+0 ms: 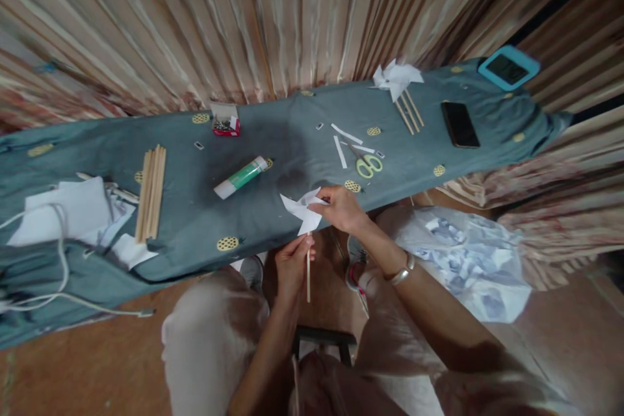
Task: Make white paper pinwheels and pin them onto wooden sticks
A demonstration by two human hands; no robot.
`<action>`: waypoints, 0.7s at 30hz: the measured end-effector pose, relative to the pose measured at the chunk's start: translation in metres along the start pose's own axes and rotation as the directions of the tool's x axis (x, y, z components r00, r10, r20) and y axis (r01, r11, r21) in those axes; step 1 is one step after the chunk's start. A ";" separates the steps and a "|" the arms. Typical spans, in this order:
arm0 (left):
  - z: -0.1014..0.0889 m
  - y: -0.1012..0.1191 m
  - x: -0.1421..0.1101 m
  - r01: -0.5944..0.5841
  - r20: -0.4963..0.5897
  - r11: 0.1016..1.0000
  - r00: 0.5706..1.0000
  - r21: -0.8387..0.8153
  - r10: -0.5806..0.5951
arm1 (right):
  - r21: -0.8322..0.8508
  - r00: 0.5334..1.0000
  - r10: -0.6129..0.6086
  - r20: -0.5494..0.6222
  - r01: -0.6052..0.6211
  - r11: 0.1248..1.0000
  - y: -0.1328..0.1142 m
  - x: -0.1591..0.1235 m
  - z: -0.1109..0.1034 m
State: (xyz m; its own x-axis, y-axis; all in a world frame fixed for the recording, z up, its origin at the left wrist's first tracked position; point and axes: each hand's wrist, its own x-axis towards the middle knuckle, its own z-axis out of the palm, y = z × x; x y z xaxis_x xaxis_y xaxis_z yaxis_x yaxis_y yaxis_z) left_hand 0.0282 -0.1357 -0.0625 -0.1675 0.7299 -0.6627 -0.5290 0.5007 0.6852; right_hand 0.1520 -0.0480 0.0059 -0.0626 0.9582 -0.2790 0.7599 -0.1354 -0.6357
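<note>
A white paper pinwheel [303,209] on a thin wooden stick [309,276] is held at the table's front edge. My left hand [294,263] is closed round the stick just below the paper blades. With its fingers pinched, my right hand [341,208] grips the pinwheel's right side; its centre is partly hidden by the fingers. Beyond my hands lies a glue stick [242,177] with a green label. Green-handled scissors [368,164] rest to the right, among narrow white paper strips [340,151].
Finished pinwheels [397,78] lie at the back right, near a black phone [461,124] and a blue-framed timer [509,68]. Left are wooden sticks [151,195], paper sheets [63,211], a white cable [62,260] and a small red box [225,122]. A plastic bag [468,260] sits on the floor.
</note>
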 end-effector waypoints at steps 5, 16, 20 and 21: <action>0.003 0.004 -0.003 0.027 0.068 0.998 0.997 -0.047 -0.024 | -0.096 0.999 0.015 0.045 -0.011 0.995 -0.003 0.012 -0.007; 0.010 0.011 -0.007 0.088 0.149 0.991 0.986 -0.105 -0.072 | -0.242 0.980 0.099 0.171 -0.055 0.969 -0.027 0.032 -0.024; 0.010 0.011 -0.005 0.102 0.151 0.988 0.985 -0.119 -0.084 | -0.280 0.977 0.128 0.173 -0.076 0.957 -0.030 0.034 -0.023; 0.010 0.011 -0.005 0.105 0.152 0.987 0.985 -0.123 -0.086 | -0.291 0.976 0.136 0.172 -0.081 0.953 -0.031 0.035 -0.022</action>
State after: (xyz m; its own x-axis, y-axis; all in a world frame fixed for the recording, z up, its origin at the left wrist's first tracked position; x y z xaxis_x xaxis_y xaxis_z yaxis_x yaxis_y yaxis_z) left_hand 0.0319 -0.1291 -0.0488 0.0065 0.7463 -0.6656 -0.6417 0.5136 0.5696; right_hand 0.1406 -0.0050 0.0322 -0.0693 0.8730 -0.4828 0.9178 -0.1339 -0.3739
